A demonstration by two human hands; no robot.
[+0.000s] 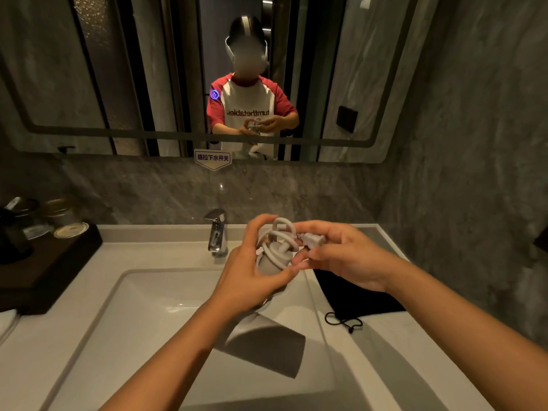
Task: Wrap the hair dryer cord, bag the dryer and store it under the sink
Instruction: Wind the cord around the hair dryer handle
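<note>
I hold a grey hair dryer (pixel 267 339) over the sink basin (pixel 142 321). My left hand (pixel 249 280) grips its handle, with the barrel hanging down below the hand. The white cord (pixel 280 237) is looped several times around the handle top. My right hand (pixel 341 256) pinches the cord's plug (pixel 312 240) beside the coils. A black drawstring bag (pixel 355 295) lies flat on the counter to the right of the sink, its cord loop (pixel 344 321) trailing toward me.
A chrome faucet (pixel 218 232) stands behind the basin. A dark wooden tray (pixel 44 271) with jars and cups sits at the left on the white counter (pixel 415 351). A wall mirror (pixel 118 69) reflects me. Grey stone wall closes the right side.
</note>
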